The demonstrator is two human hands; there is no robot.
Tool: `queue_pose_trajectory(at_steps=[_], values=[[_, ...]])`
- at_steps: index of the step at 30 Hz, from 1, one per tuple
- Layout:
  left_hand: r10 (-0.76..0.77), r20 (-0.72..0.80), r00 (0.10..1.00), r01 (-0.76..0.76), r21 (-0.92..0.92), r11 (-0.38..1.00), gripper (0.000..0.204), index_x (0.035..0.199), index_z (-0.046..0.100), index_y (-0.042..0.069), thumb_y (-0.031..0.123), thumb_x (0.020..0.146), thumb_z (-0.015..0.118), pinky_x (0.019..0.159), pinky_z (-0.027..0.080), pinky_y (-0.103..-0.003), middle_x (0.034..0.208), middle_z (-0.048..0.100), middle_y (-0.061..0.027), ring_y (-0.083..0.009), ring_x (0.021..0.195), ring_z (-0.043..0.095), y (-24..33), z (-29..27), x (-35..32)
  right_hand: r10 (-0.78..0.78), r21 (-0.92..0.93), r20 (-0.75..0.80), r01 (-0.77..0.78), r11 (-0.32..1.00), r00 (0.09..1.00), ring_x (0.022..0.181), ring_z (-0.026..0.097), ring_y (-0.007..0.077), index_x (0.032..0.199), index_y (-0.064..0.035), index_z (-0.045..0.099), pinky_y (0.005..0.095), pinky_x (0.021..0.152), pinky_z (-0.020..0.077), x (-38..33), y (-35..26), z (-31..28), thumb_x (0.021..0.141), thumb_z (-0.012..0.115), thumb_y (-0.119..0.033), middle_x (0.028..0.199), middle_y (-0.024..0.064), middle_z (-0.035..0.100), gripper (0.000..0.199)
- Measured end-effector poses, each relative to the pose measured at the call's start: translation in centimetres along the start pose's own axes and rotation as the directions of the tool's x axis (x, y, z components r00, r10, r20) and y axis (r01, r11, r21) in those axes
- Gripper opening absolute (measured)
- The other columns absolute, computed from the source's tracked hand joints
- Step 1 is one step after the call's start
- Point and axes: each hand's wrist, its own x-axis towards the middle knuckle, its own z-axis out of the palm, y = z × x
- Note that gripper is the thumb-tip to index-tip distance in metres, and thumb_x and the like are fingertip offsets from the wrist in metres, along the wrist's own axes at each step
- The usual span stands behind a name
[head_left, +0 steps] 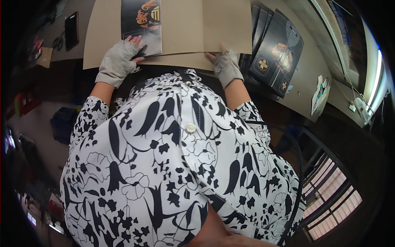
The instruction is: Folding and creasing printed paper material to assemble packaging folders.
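Note:
My left hand [119, 59], in a grey fingerless glove, lies with fingers stretched out at the near left corner of a black printed sheet [142, 20] with an orange and gold design. Beneath that sheet is wide brown cardboard [181, 31]. At the cardboard's near edge, toward the right, is my right hand [227, 66], gloved the same way. Its thumb and a forefinger are apart, the finger touching an upper brown cardboard piece [226, 24]. The right hand's other fingers are mostly hidden.
Right of the cardboard lies a fanned stack of black printed sheets [275, 57]. A phone [72, 31] and scissors [59, 42] rest at the far left. Paper scraps [320, 94] lie near the table's right edge. A metal-framed chair [325, 164] stands at lower right.

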Motion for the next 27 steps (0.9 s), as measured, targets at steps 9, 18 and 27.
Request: queue_pose_trajectory(at_steps=[9, 18, 27], values=[[0.09, -0.016, 0.996, -0.089, 0.037, 0.995, 0.067, 0.141, 0.062, 0.008, 0.009, 0.075, 0.073, 0.113, 0.047, -0.04, 0.145, 0.061, -0.0167, -0.0331, 0.133, 0.06, 1.5, -0.1, -0.5, 0.055, -0.099, 0.021, -0.053, 0.994, 0.998, 0.132, 0.054, 0.0392, 0.149, -0.017, 0.04, 0.0594, 0.078, 0.0649, -0.8, 0.6, 0.6, 0.104, 0.061, -0.023, 0.151, 0.0162, 0.044, 0.05], [-0.403, -0.466, 0.787, 0.361, -0.181, 0.915, 0.035, 0.124, 0.071, 0.004, 0.005, 0.089, 0.072, 0.097, 0.057, -0.039, 0.12, 0.075, -0.0135, -0.0242, 0.112, 0.072, 0.4, 5.0, -3.0, -0.073, -0.229, 0.13, 0.101, 0.968, 0.989, 0.124, 0.06, 0.0347, 0.152, -0.0117, 0.038, 0.0485, 0.075, 0.067, -0.6, 2.1, 0.0, 0.096, 0.075, -0.037, 0.151, 0.0163, 0.045, 0.072], [-0.967, 0.085, 0.241, 0.017, -0.996, -0.083, 0.036, 0.122, 0.062, 0.003, 0.032, 0.102, 0.071, 0.064, 0.057, -0.03, 0.102, 0.07, -0.0093, -0.0193, 0.081, 0.07, -6.3, 5.9, -7.7, 0.199, -0.299, -0.009, -0.192, 0.935, 0.98, 0.067, 0.069, 0.0306, 0.109, -0.0014, 0.064, 0.0373, 0.05, 0.0536, 3.2, 3.3, -1.5, 0.099, 0.065, -0.057, 0.093, 0.0196, 0.071, 0.057]])
